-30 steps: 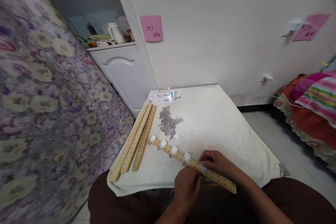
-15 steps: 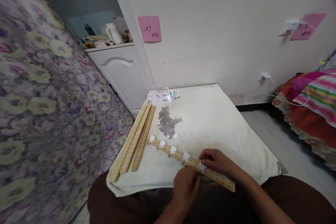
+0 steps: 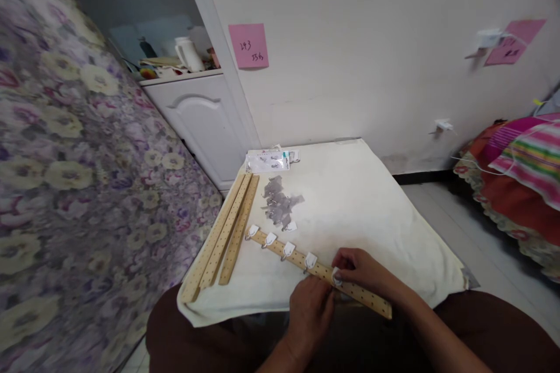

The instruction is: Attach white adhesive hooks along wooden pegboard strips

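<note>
A pale wooden strip with rows of holes (image 3: 363,295) lies slanted across the front of the table, its near right end past the edge. Several white tags, each with a small metal ring or hook, sit along it, such as this white tag (image 3: 311,260). My left hand (image 3: 310,303) is closed on the strip's near edge, fingers partly hidden beneath. With thumb and fingertips, my right hand (image 3: 356,268) pinches the rightmost white tag (image 3: 336,277) on the strip. Beyond the strip lies a pile of small grey plastic packets (image 3: 280,201), with a loose white tag (image 3: 290,226) beside it.
More perforated wooden strips (image 3: 227,227) lie along the table's left side. A clear package (image 3: 266,161) rests at the back. White cloth (image 3: 363,198) covers the table, against a wall bearing a pink note (image 3: 248,46). A floral curtain (image 3: 96,186) hangs at left.
The rightmost tag has turned slightly under my right fingertips. Both hands stay in nearly the same place, and the strip has hardly moved.
</note>
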The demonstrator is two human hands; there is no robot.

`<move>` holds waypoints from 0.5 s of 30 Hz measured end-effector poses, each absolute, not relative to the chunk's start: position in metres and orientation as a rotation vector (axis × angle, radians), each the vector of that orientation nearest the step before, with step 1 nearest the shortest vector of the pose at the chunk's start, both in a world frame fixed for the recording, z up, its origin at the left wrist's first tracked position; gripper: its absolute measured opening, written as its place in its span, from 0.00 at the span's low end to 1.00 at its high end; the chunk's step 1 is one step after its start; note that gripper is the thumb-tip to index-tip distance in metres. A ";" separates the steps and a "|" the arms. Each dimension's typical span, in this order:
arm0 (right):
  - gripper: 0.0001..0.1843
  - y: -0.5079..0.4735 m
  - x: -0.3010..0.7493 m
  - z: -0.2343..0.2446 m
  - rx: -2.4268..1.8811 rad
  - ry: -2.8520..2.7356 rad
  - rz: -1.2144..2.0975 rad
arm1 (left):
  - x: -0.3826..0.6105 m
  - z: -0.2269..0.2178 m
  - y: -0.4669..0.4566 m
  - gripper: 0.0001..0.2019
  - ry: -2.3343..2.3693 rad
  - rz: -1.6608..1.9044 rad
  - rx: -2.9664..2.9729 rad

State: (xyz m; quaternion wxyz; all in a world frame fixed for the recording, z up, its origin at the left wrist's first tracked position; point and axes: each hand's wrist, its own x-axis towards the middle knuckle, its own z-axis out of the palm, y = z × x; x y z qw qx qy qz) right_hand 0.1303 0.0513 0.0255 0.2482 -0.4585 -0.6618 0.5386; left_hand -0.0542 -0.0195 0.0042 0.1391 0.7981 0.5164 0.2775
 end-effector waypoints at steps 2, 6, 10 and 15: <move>0.08 0.052 0.130 0.022 -1.257 -1.800 1.464 | -0.054 0.004 -0.019 0.07 1.496 0.788 2.302; 0.08 0.053 0.128 0.016 -1.286 -1.778 1.463 | -0.054 0.004 -0.019 0.07 1.505 0.777 2.312; 0.08 0.054 0.127 0.014 -1.330 -1.772 1.457 | -0.053 0.007 -0.019 0.07 1.501 0.771 2.328; 0.09 0.058 0.127 0.013 -1.362 -1.808 1.453 | -0.053 0.006 -0.019 0.06 1.523 0.742 2.348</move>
